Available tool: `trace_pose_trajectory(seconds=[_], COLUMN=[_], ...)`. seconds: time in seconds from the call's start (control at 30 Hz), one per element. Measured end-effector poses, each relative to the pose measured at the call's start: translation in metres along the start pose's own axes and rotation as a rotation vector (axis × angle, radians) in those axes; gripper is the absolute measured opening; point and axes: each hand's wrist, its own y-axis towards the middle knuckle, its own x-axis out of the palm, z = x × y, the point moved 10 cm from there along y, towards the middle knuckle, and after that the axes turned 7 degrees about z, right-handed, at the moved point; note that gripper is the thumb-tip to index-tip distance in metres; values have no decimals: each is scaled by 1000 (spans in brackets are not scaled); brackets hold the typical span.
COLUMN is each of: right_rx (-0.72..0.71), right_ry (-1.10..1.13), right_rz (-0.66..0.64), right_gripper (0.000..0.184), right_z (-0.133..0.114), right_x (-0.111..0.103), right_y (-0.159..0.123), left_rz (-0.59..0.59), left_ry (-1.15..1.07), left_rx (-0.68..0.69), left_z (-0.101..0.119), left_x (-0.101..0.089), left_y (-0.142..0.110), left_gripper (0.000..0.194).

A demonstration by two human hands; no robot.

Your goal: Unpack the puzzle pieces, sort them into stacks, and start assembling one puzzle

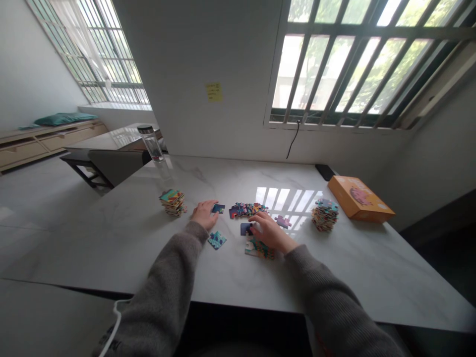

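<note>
My left hand (204,215) rests on the table, its thumb and fingers closed about the edge of a dark blue puzzle piece (219,209). Just below it lies a loose teal puzzle piece (217,240). Curled over a few joined puzzle pieces (256,249), my right hand (268,230) has its fingertips at another dark blue puzzle piece (244,229) on their upper left. The hand partly hides these pieces. Beyond both hands stretches an overlapping row of puzzle pieces (247,209). A purple puzzle piece (283,221) lies right of my right hand.
One stack of puzzle pieces (173,203) stands at left, another stack (325,216) at right. Behind the right one are an orange box (359,198) and a black phone (325,172). A glass bottle (151,144) stands at the table's far left corner. The wall borders the back edge.
</note>
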Motion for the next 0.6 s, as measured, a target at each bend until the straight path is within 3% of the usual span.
trace_pose_trajectory(seconds=[0.13,0.33,0.5,0.6], right_rx=[47,52,42,22], right_ry=[-43,-21,65,107], right_rz=[-1,11,72,128], right_gripper=[28,29,30,28], right_z=[7,7,5,-1], right_x=[-1,-2,-9,-18], right_y=[-2,-3,-2,1], left_rz=[-61,-27,45,48], left_ry=[-20,-123,-372,-605], left_rx=[-14,79,144,61], left_z=[-4,-1,6,6], left_x=[5,3,-3,-2], left_y=[5,8,6,8], left_gripper=[44,41,32,30])
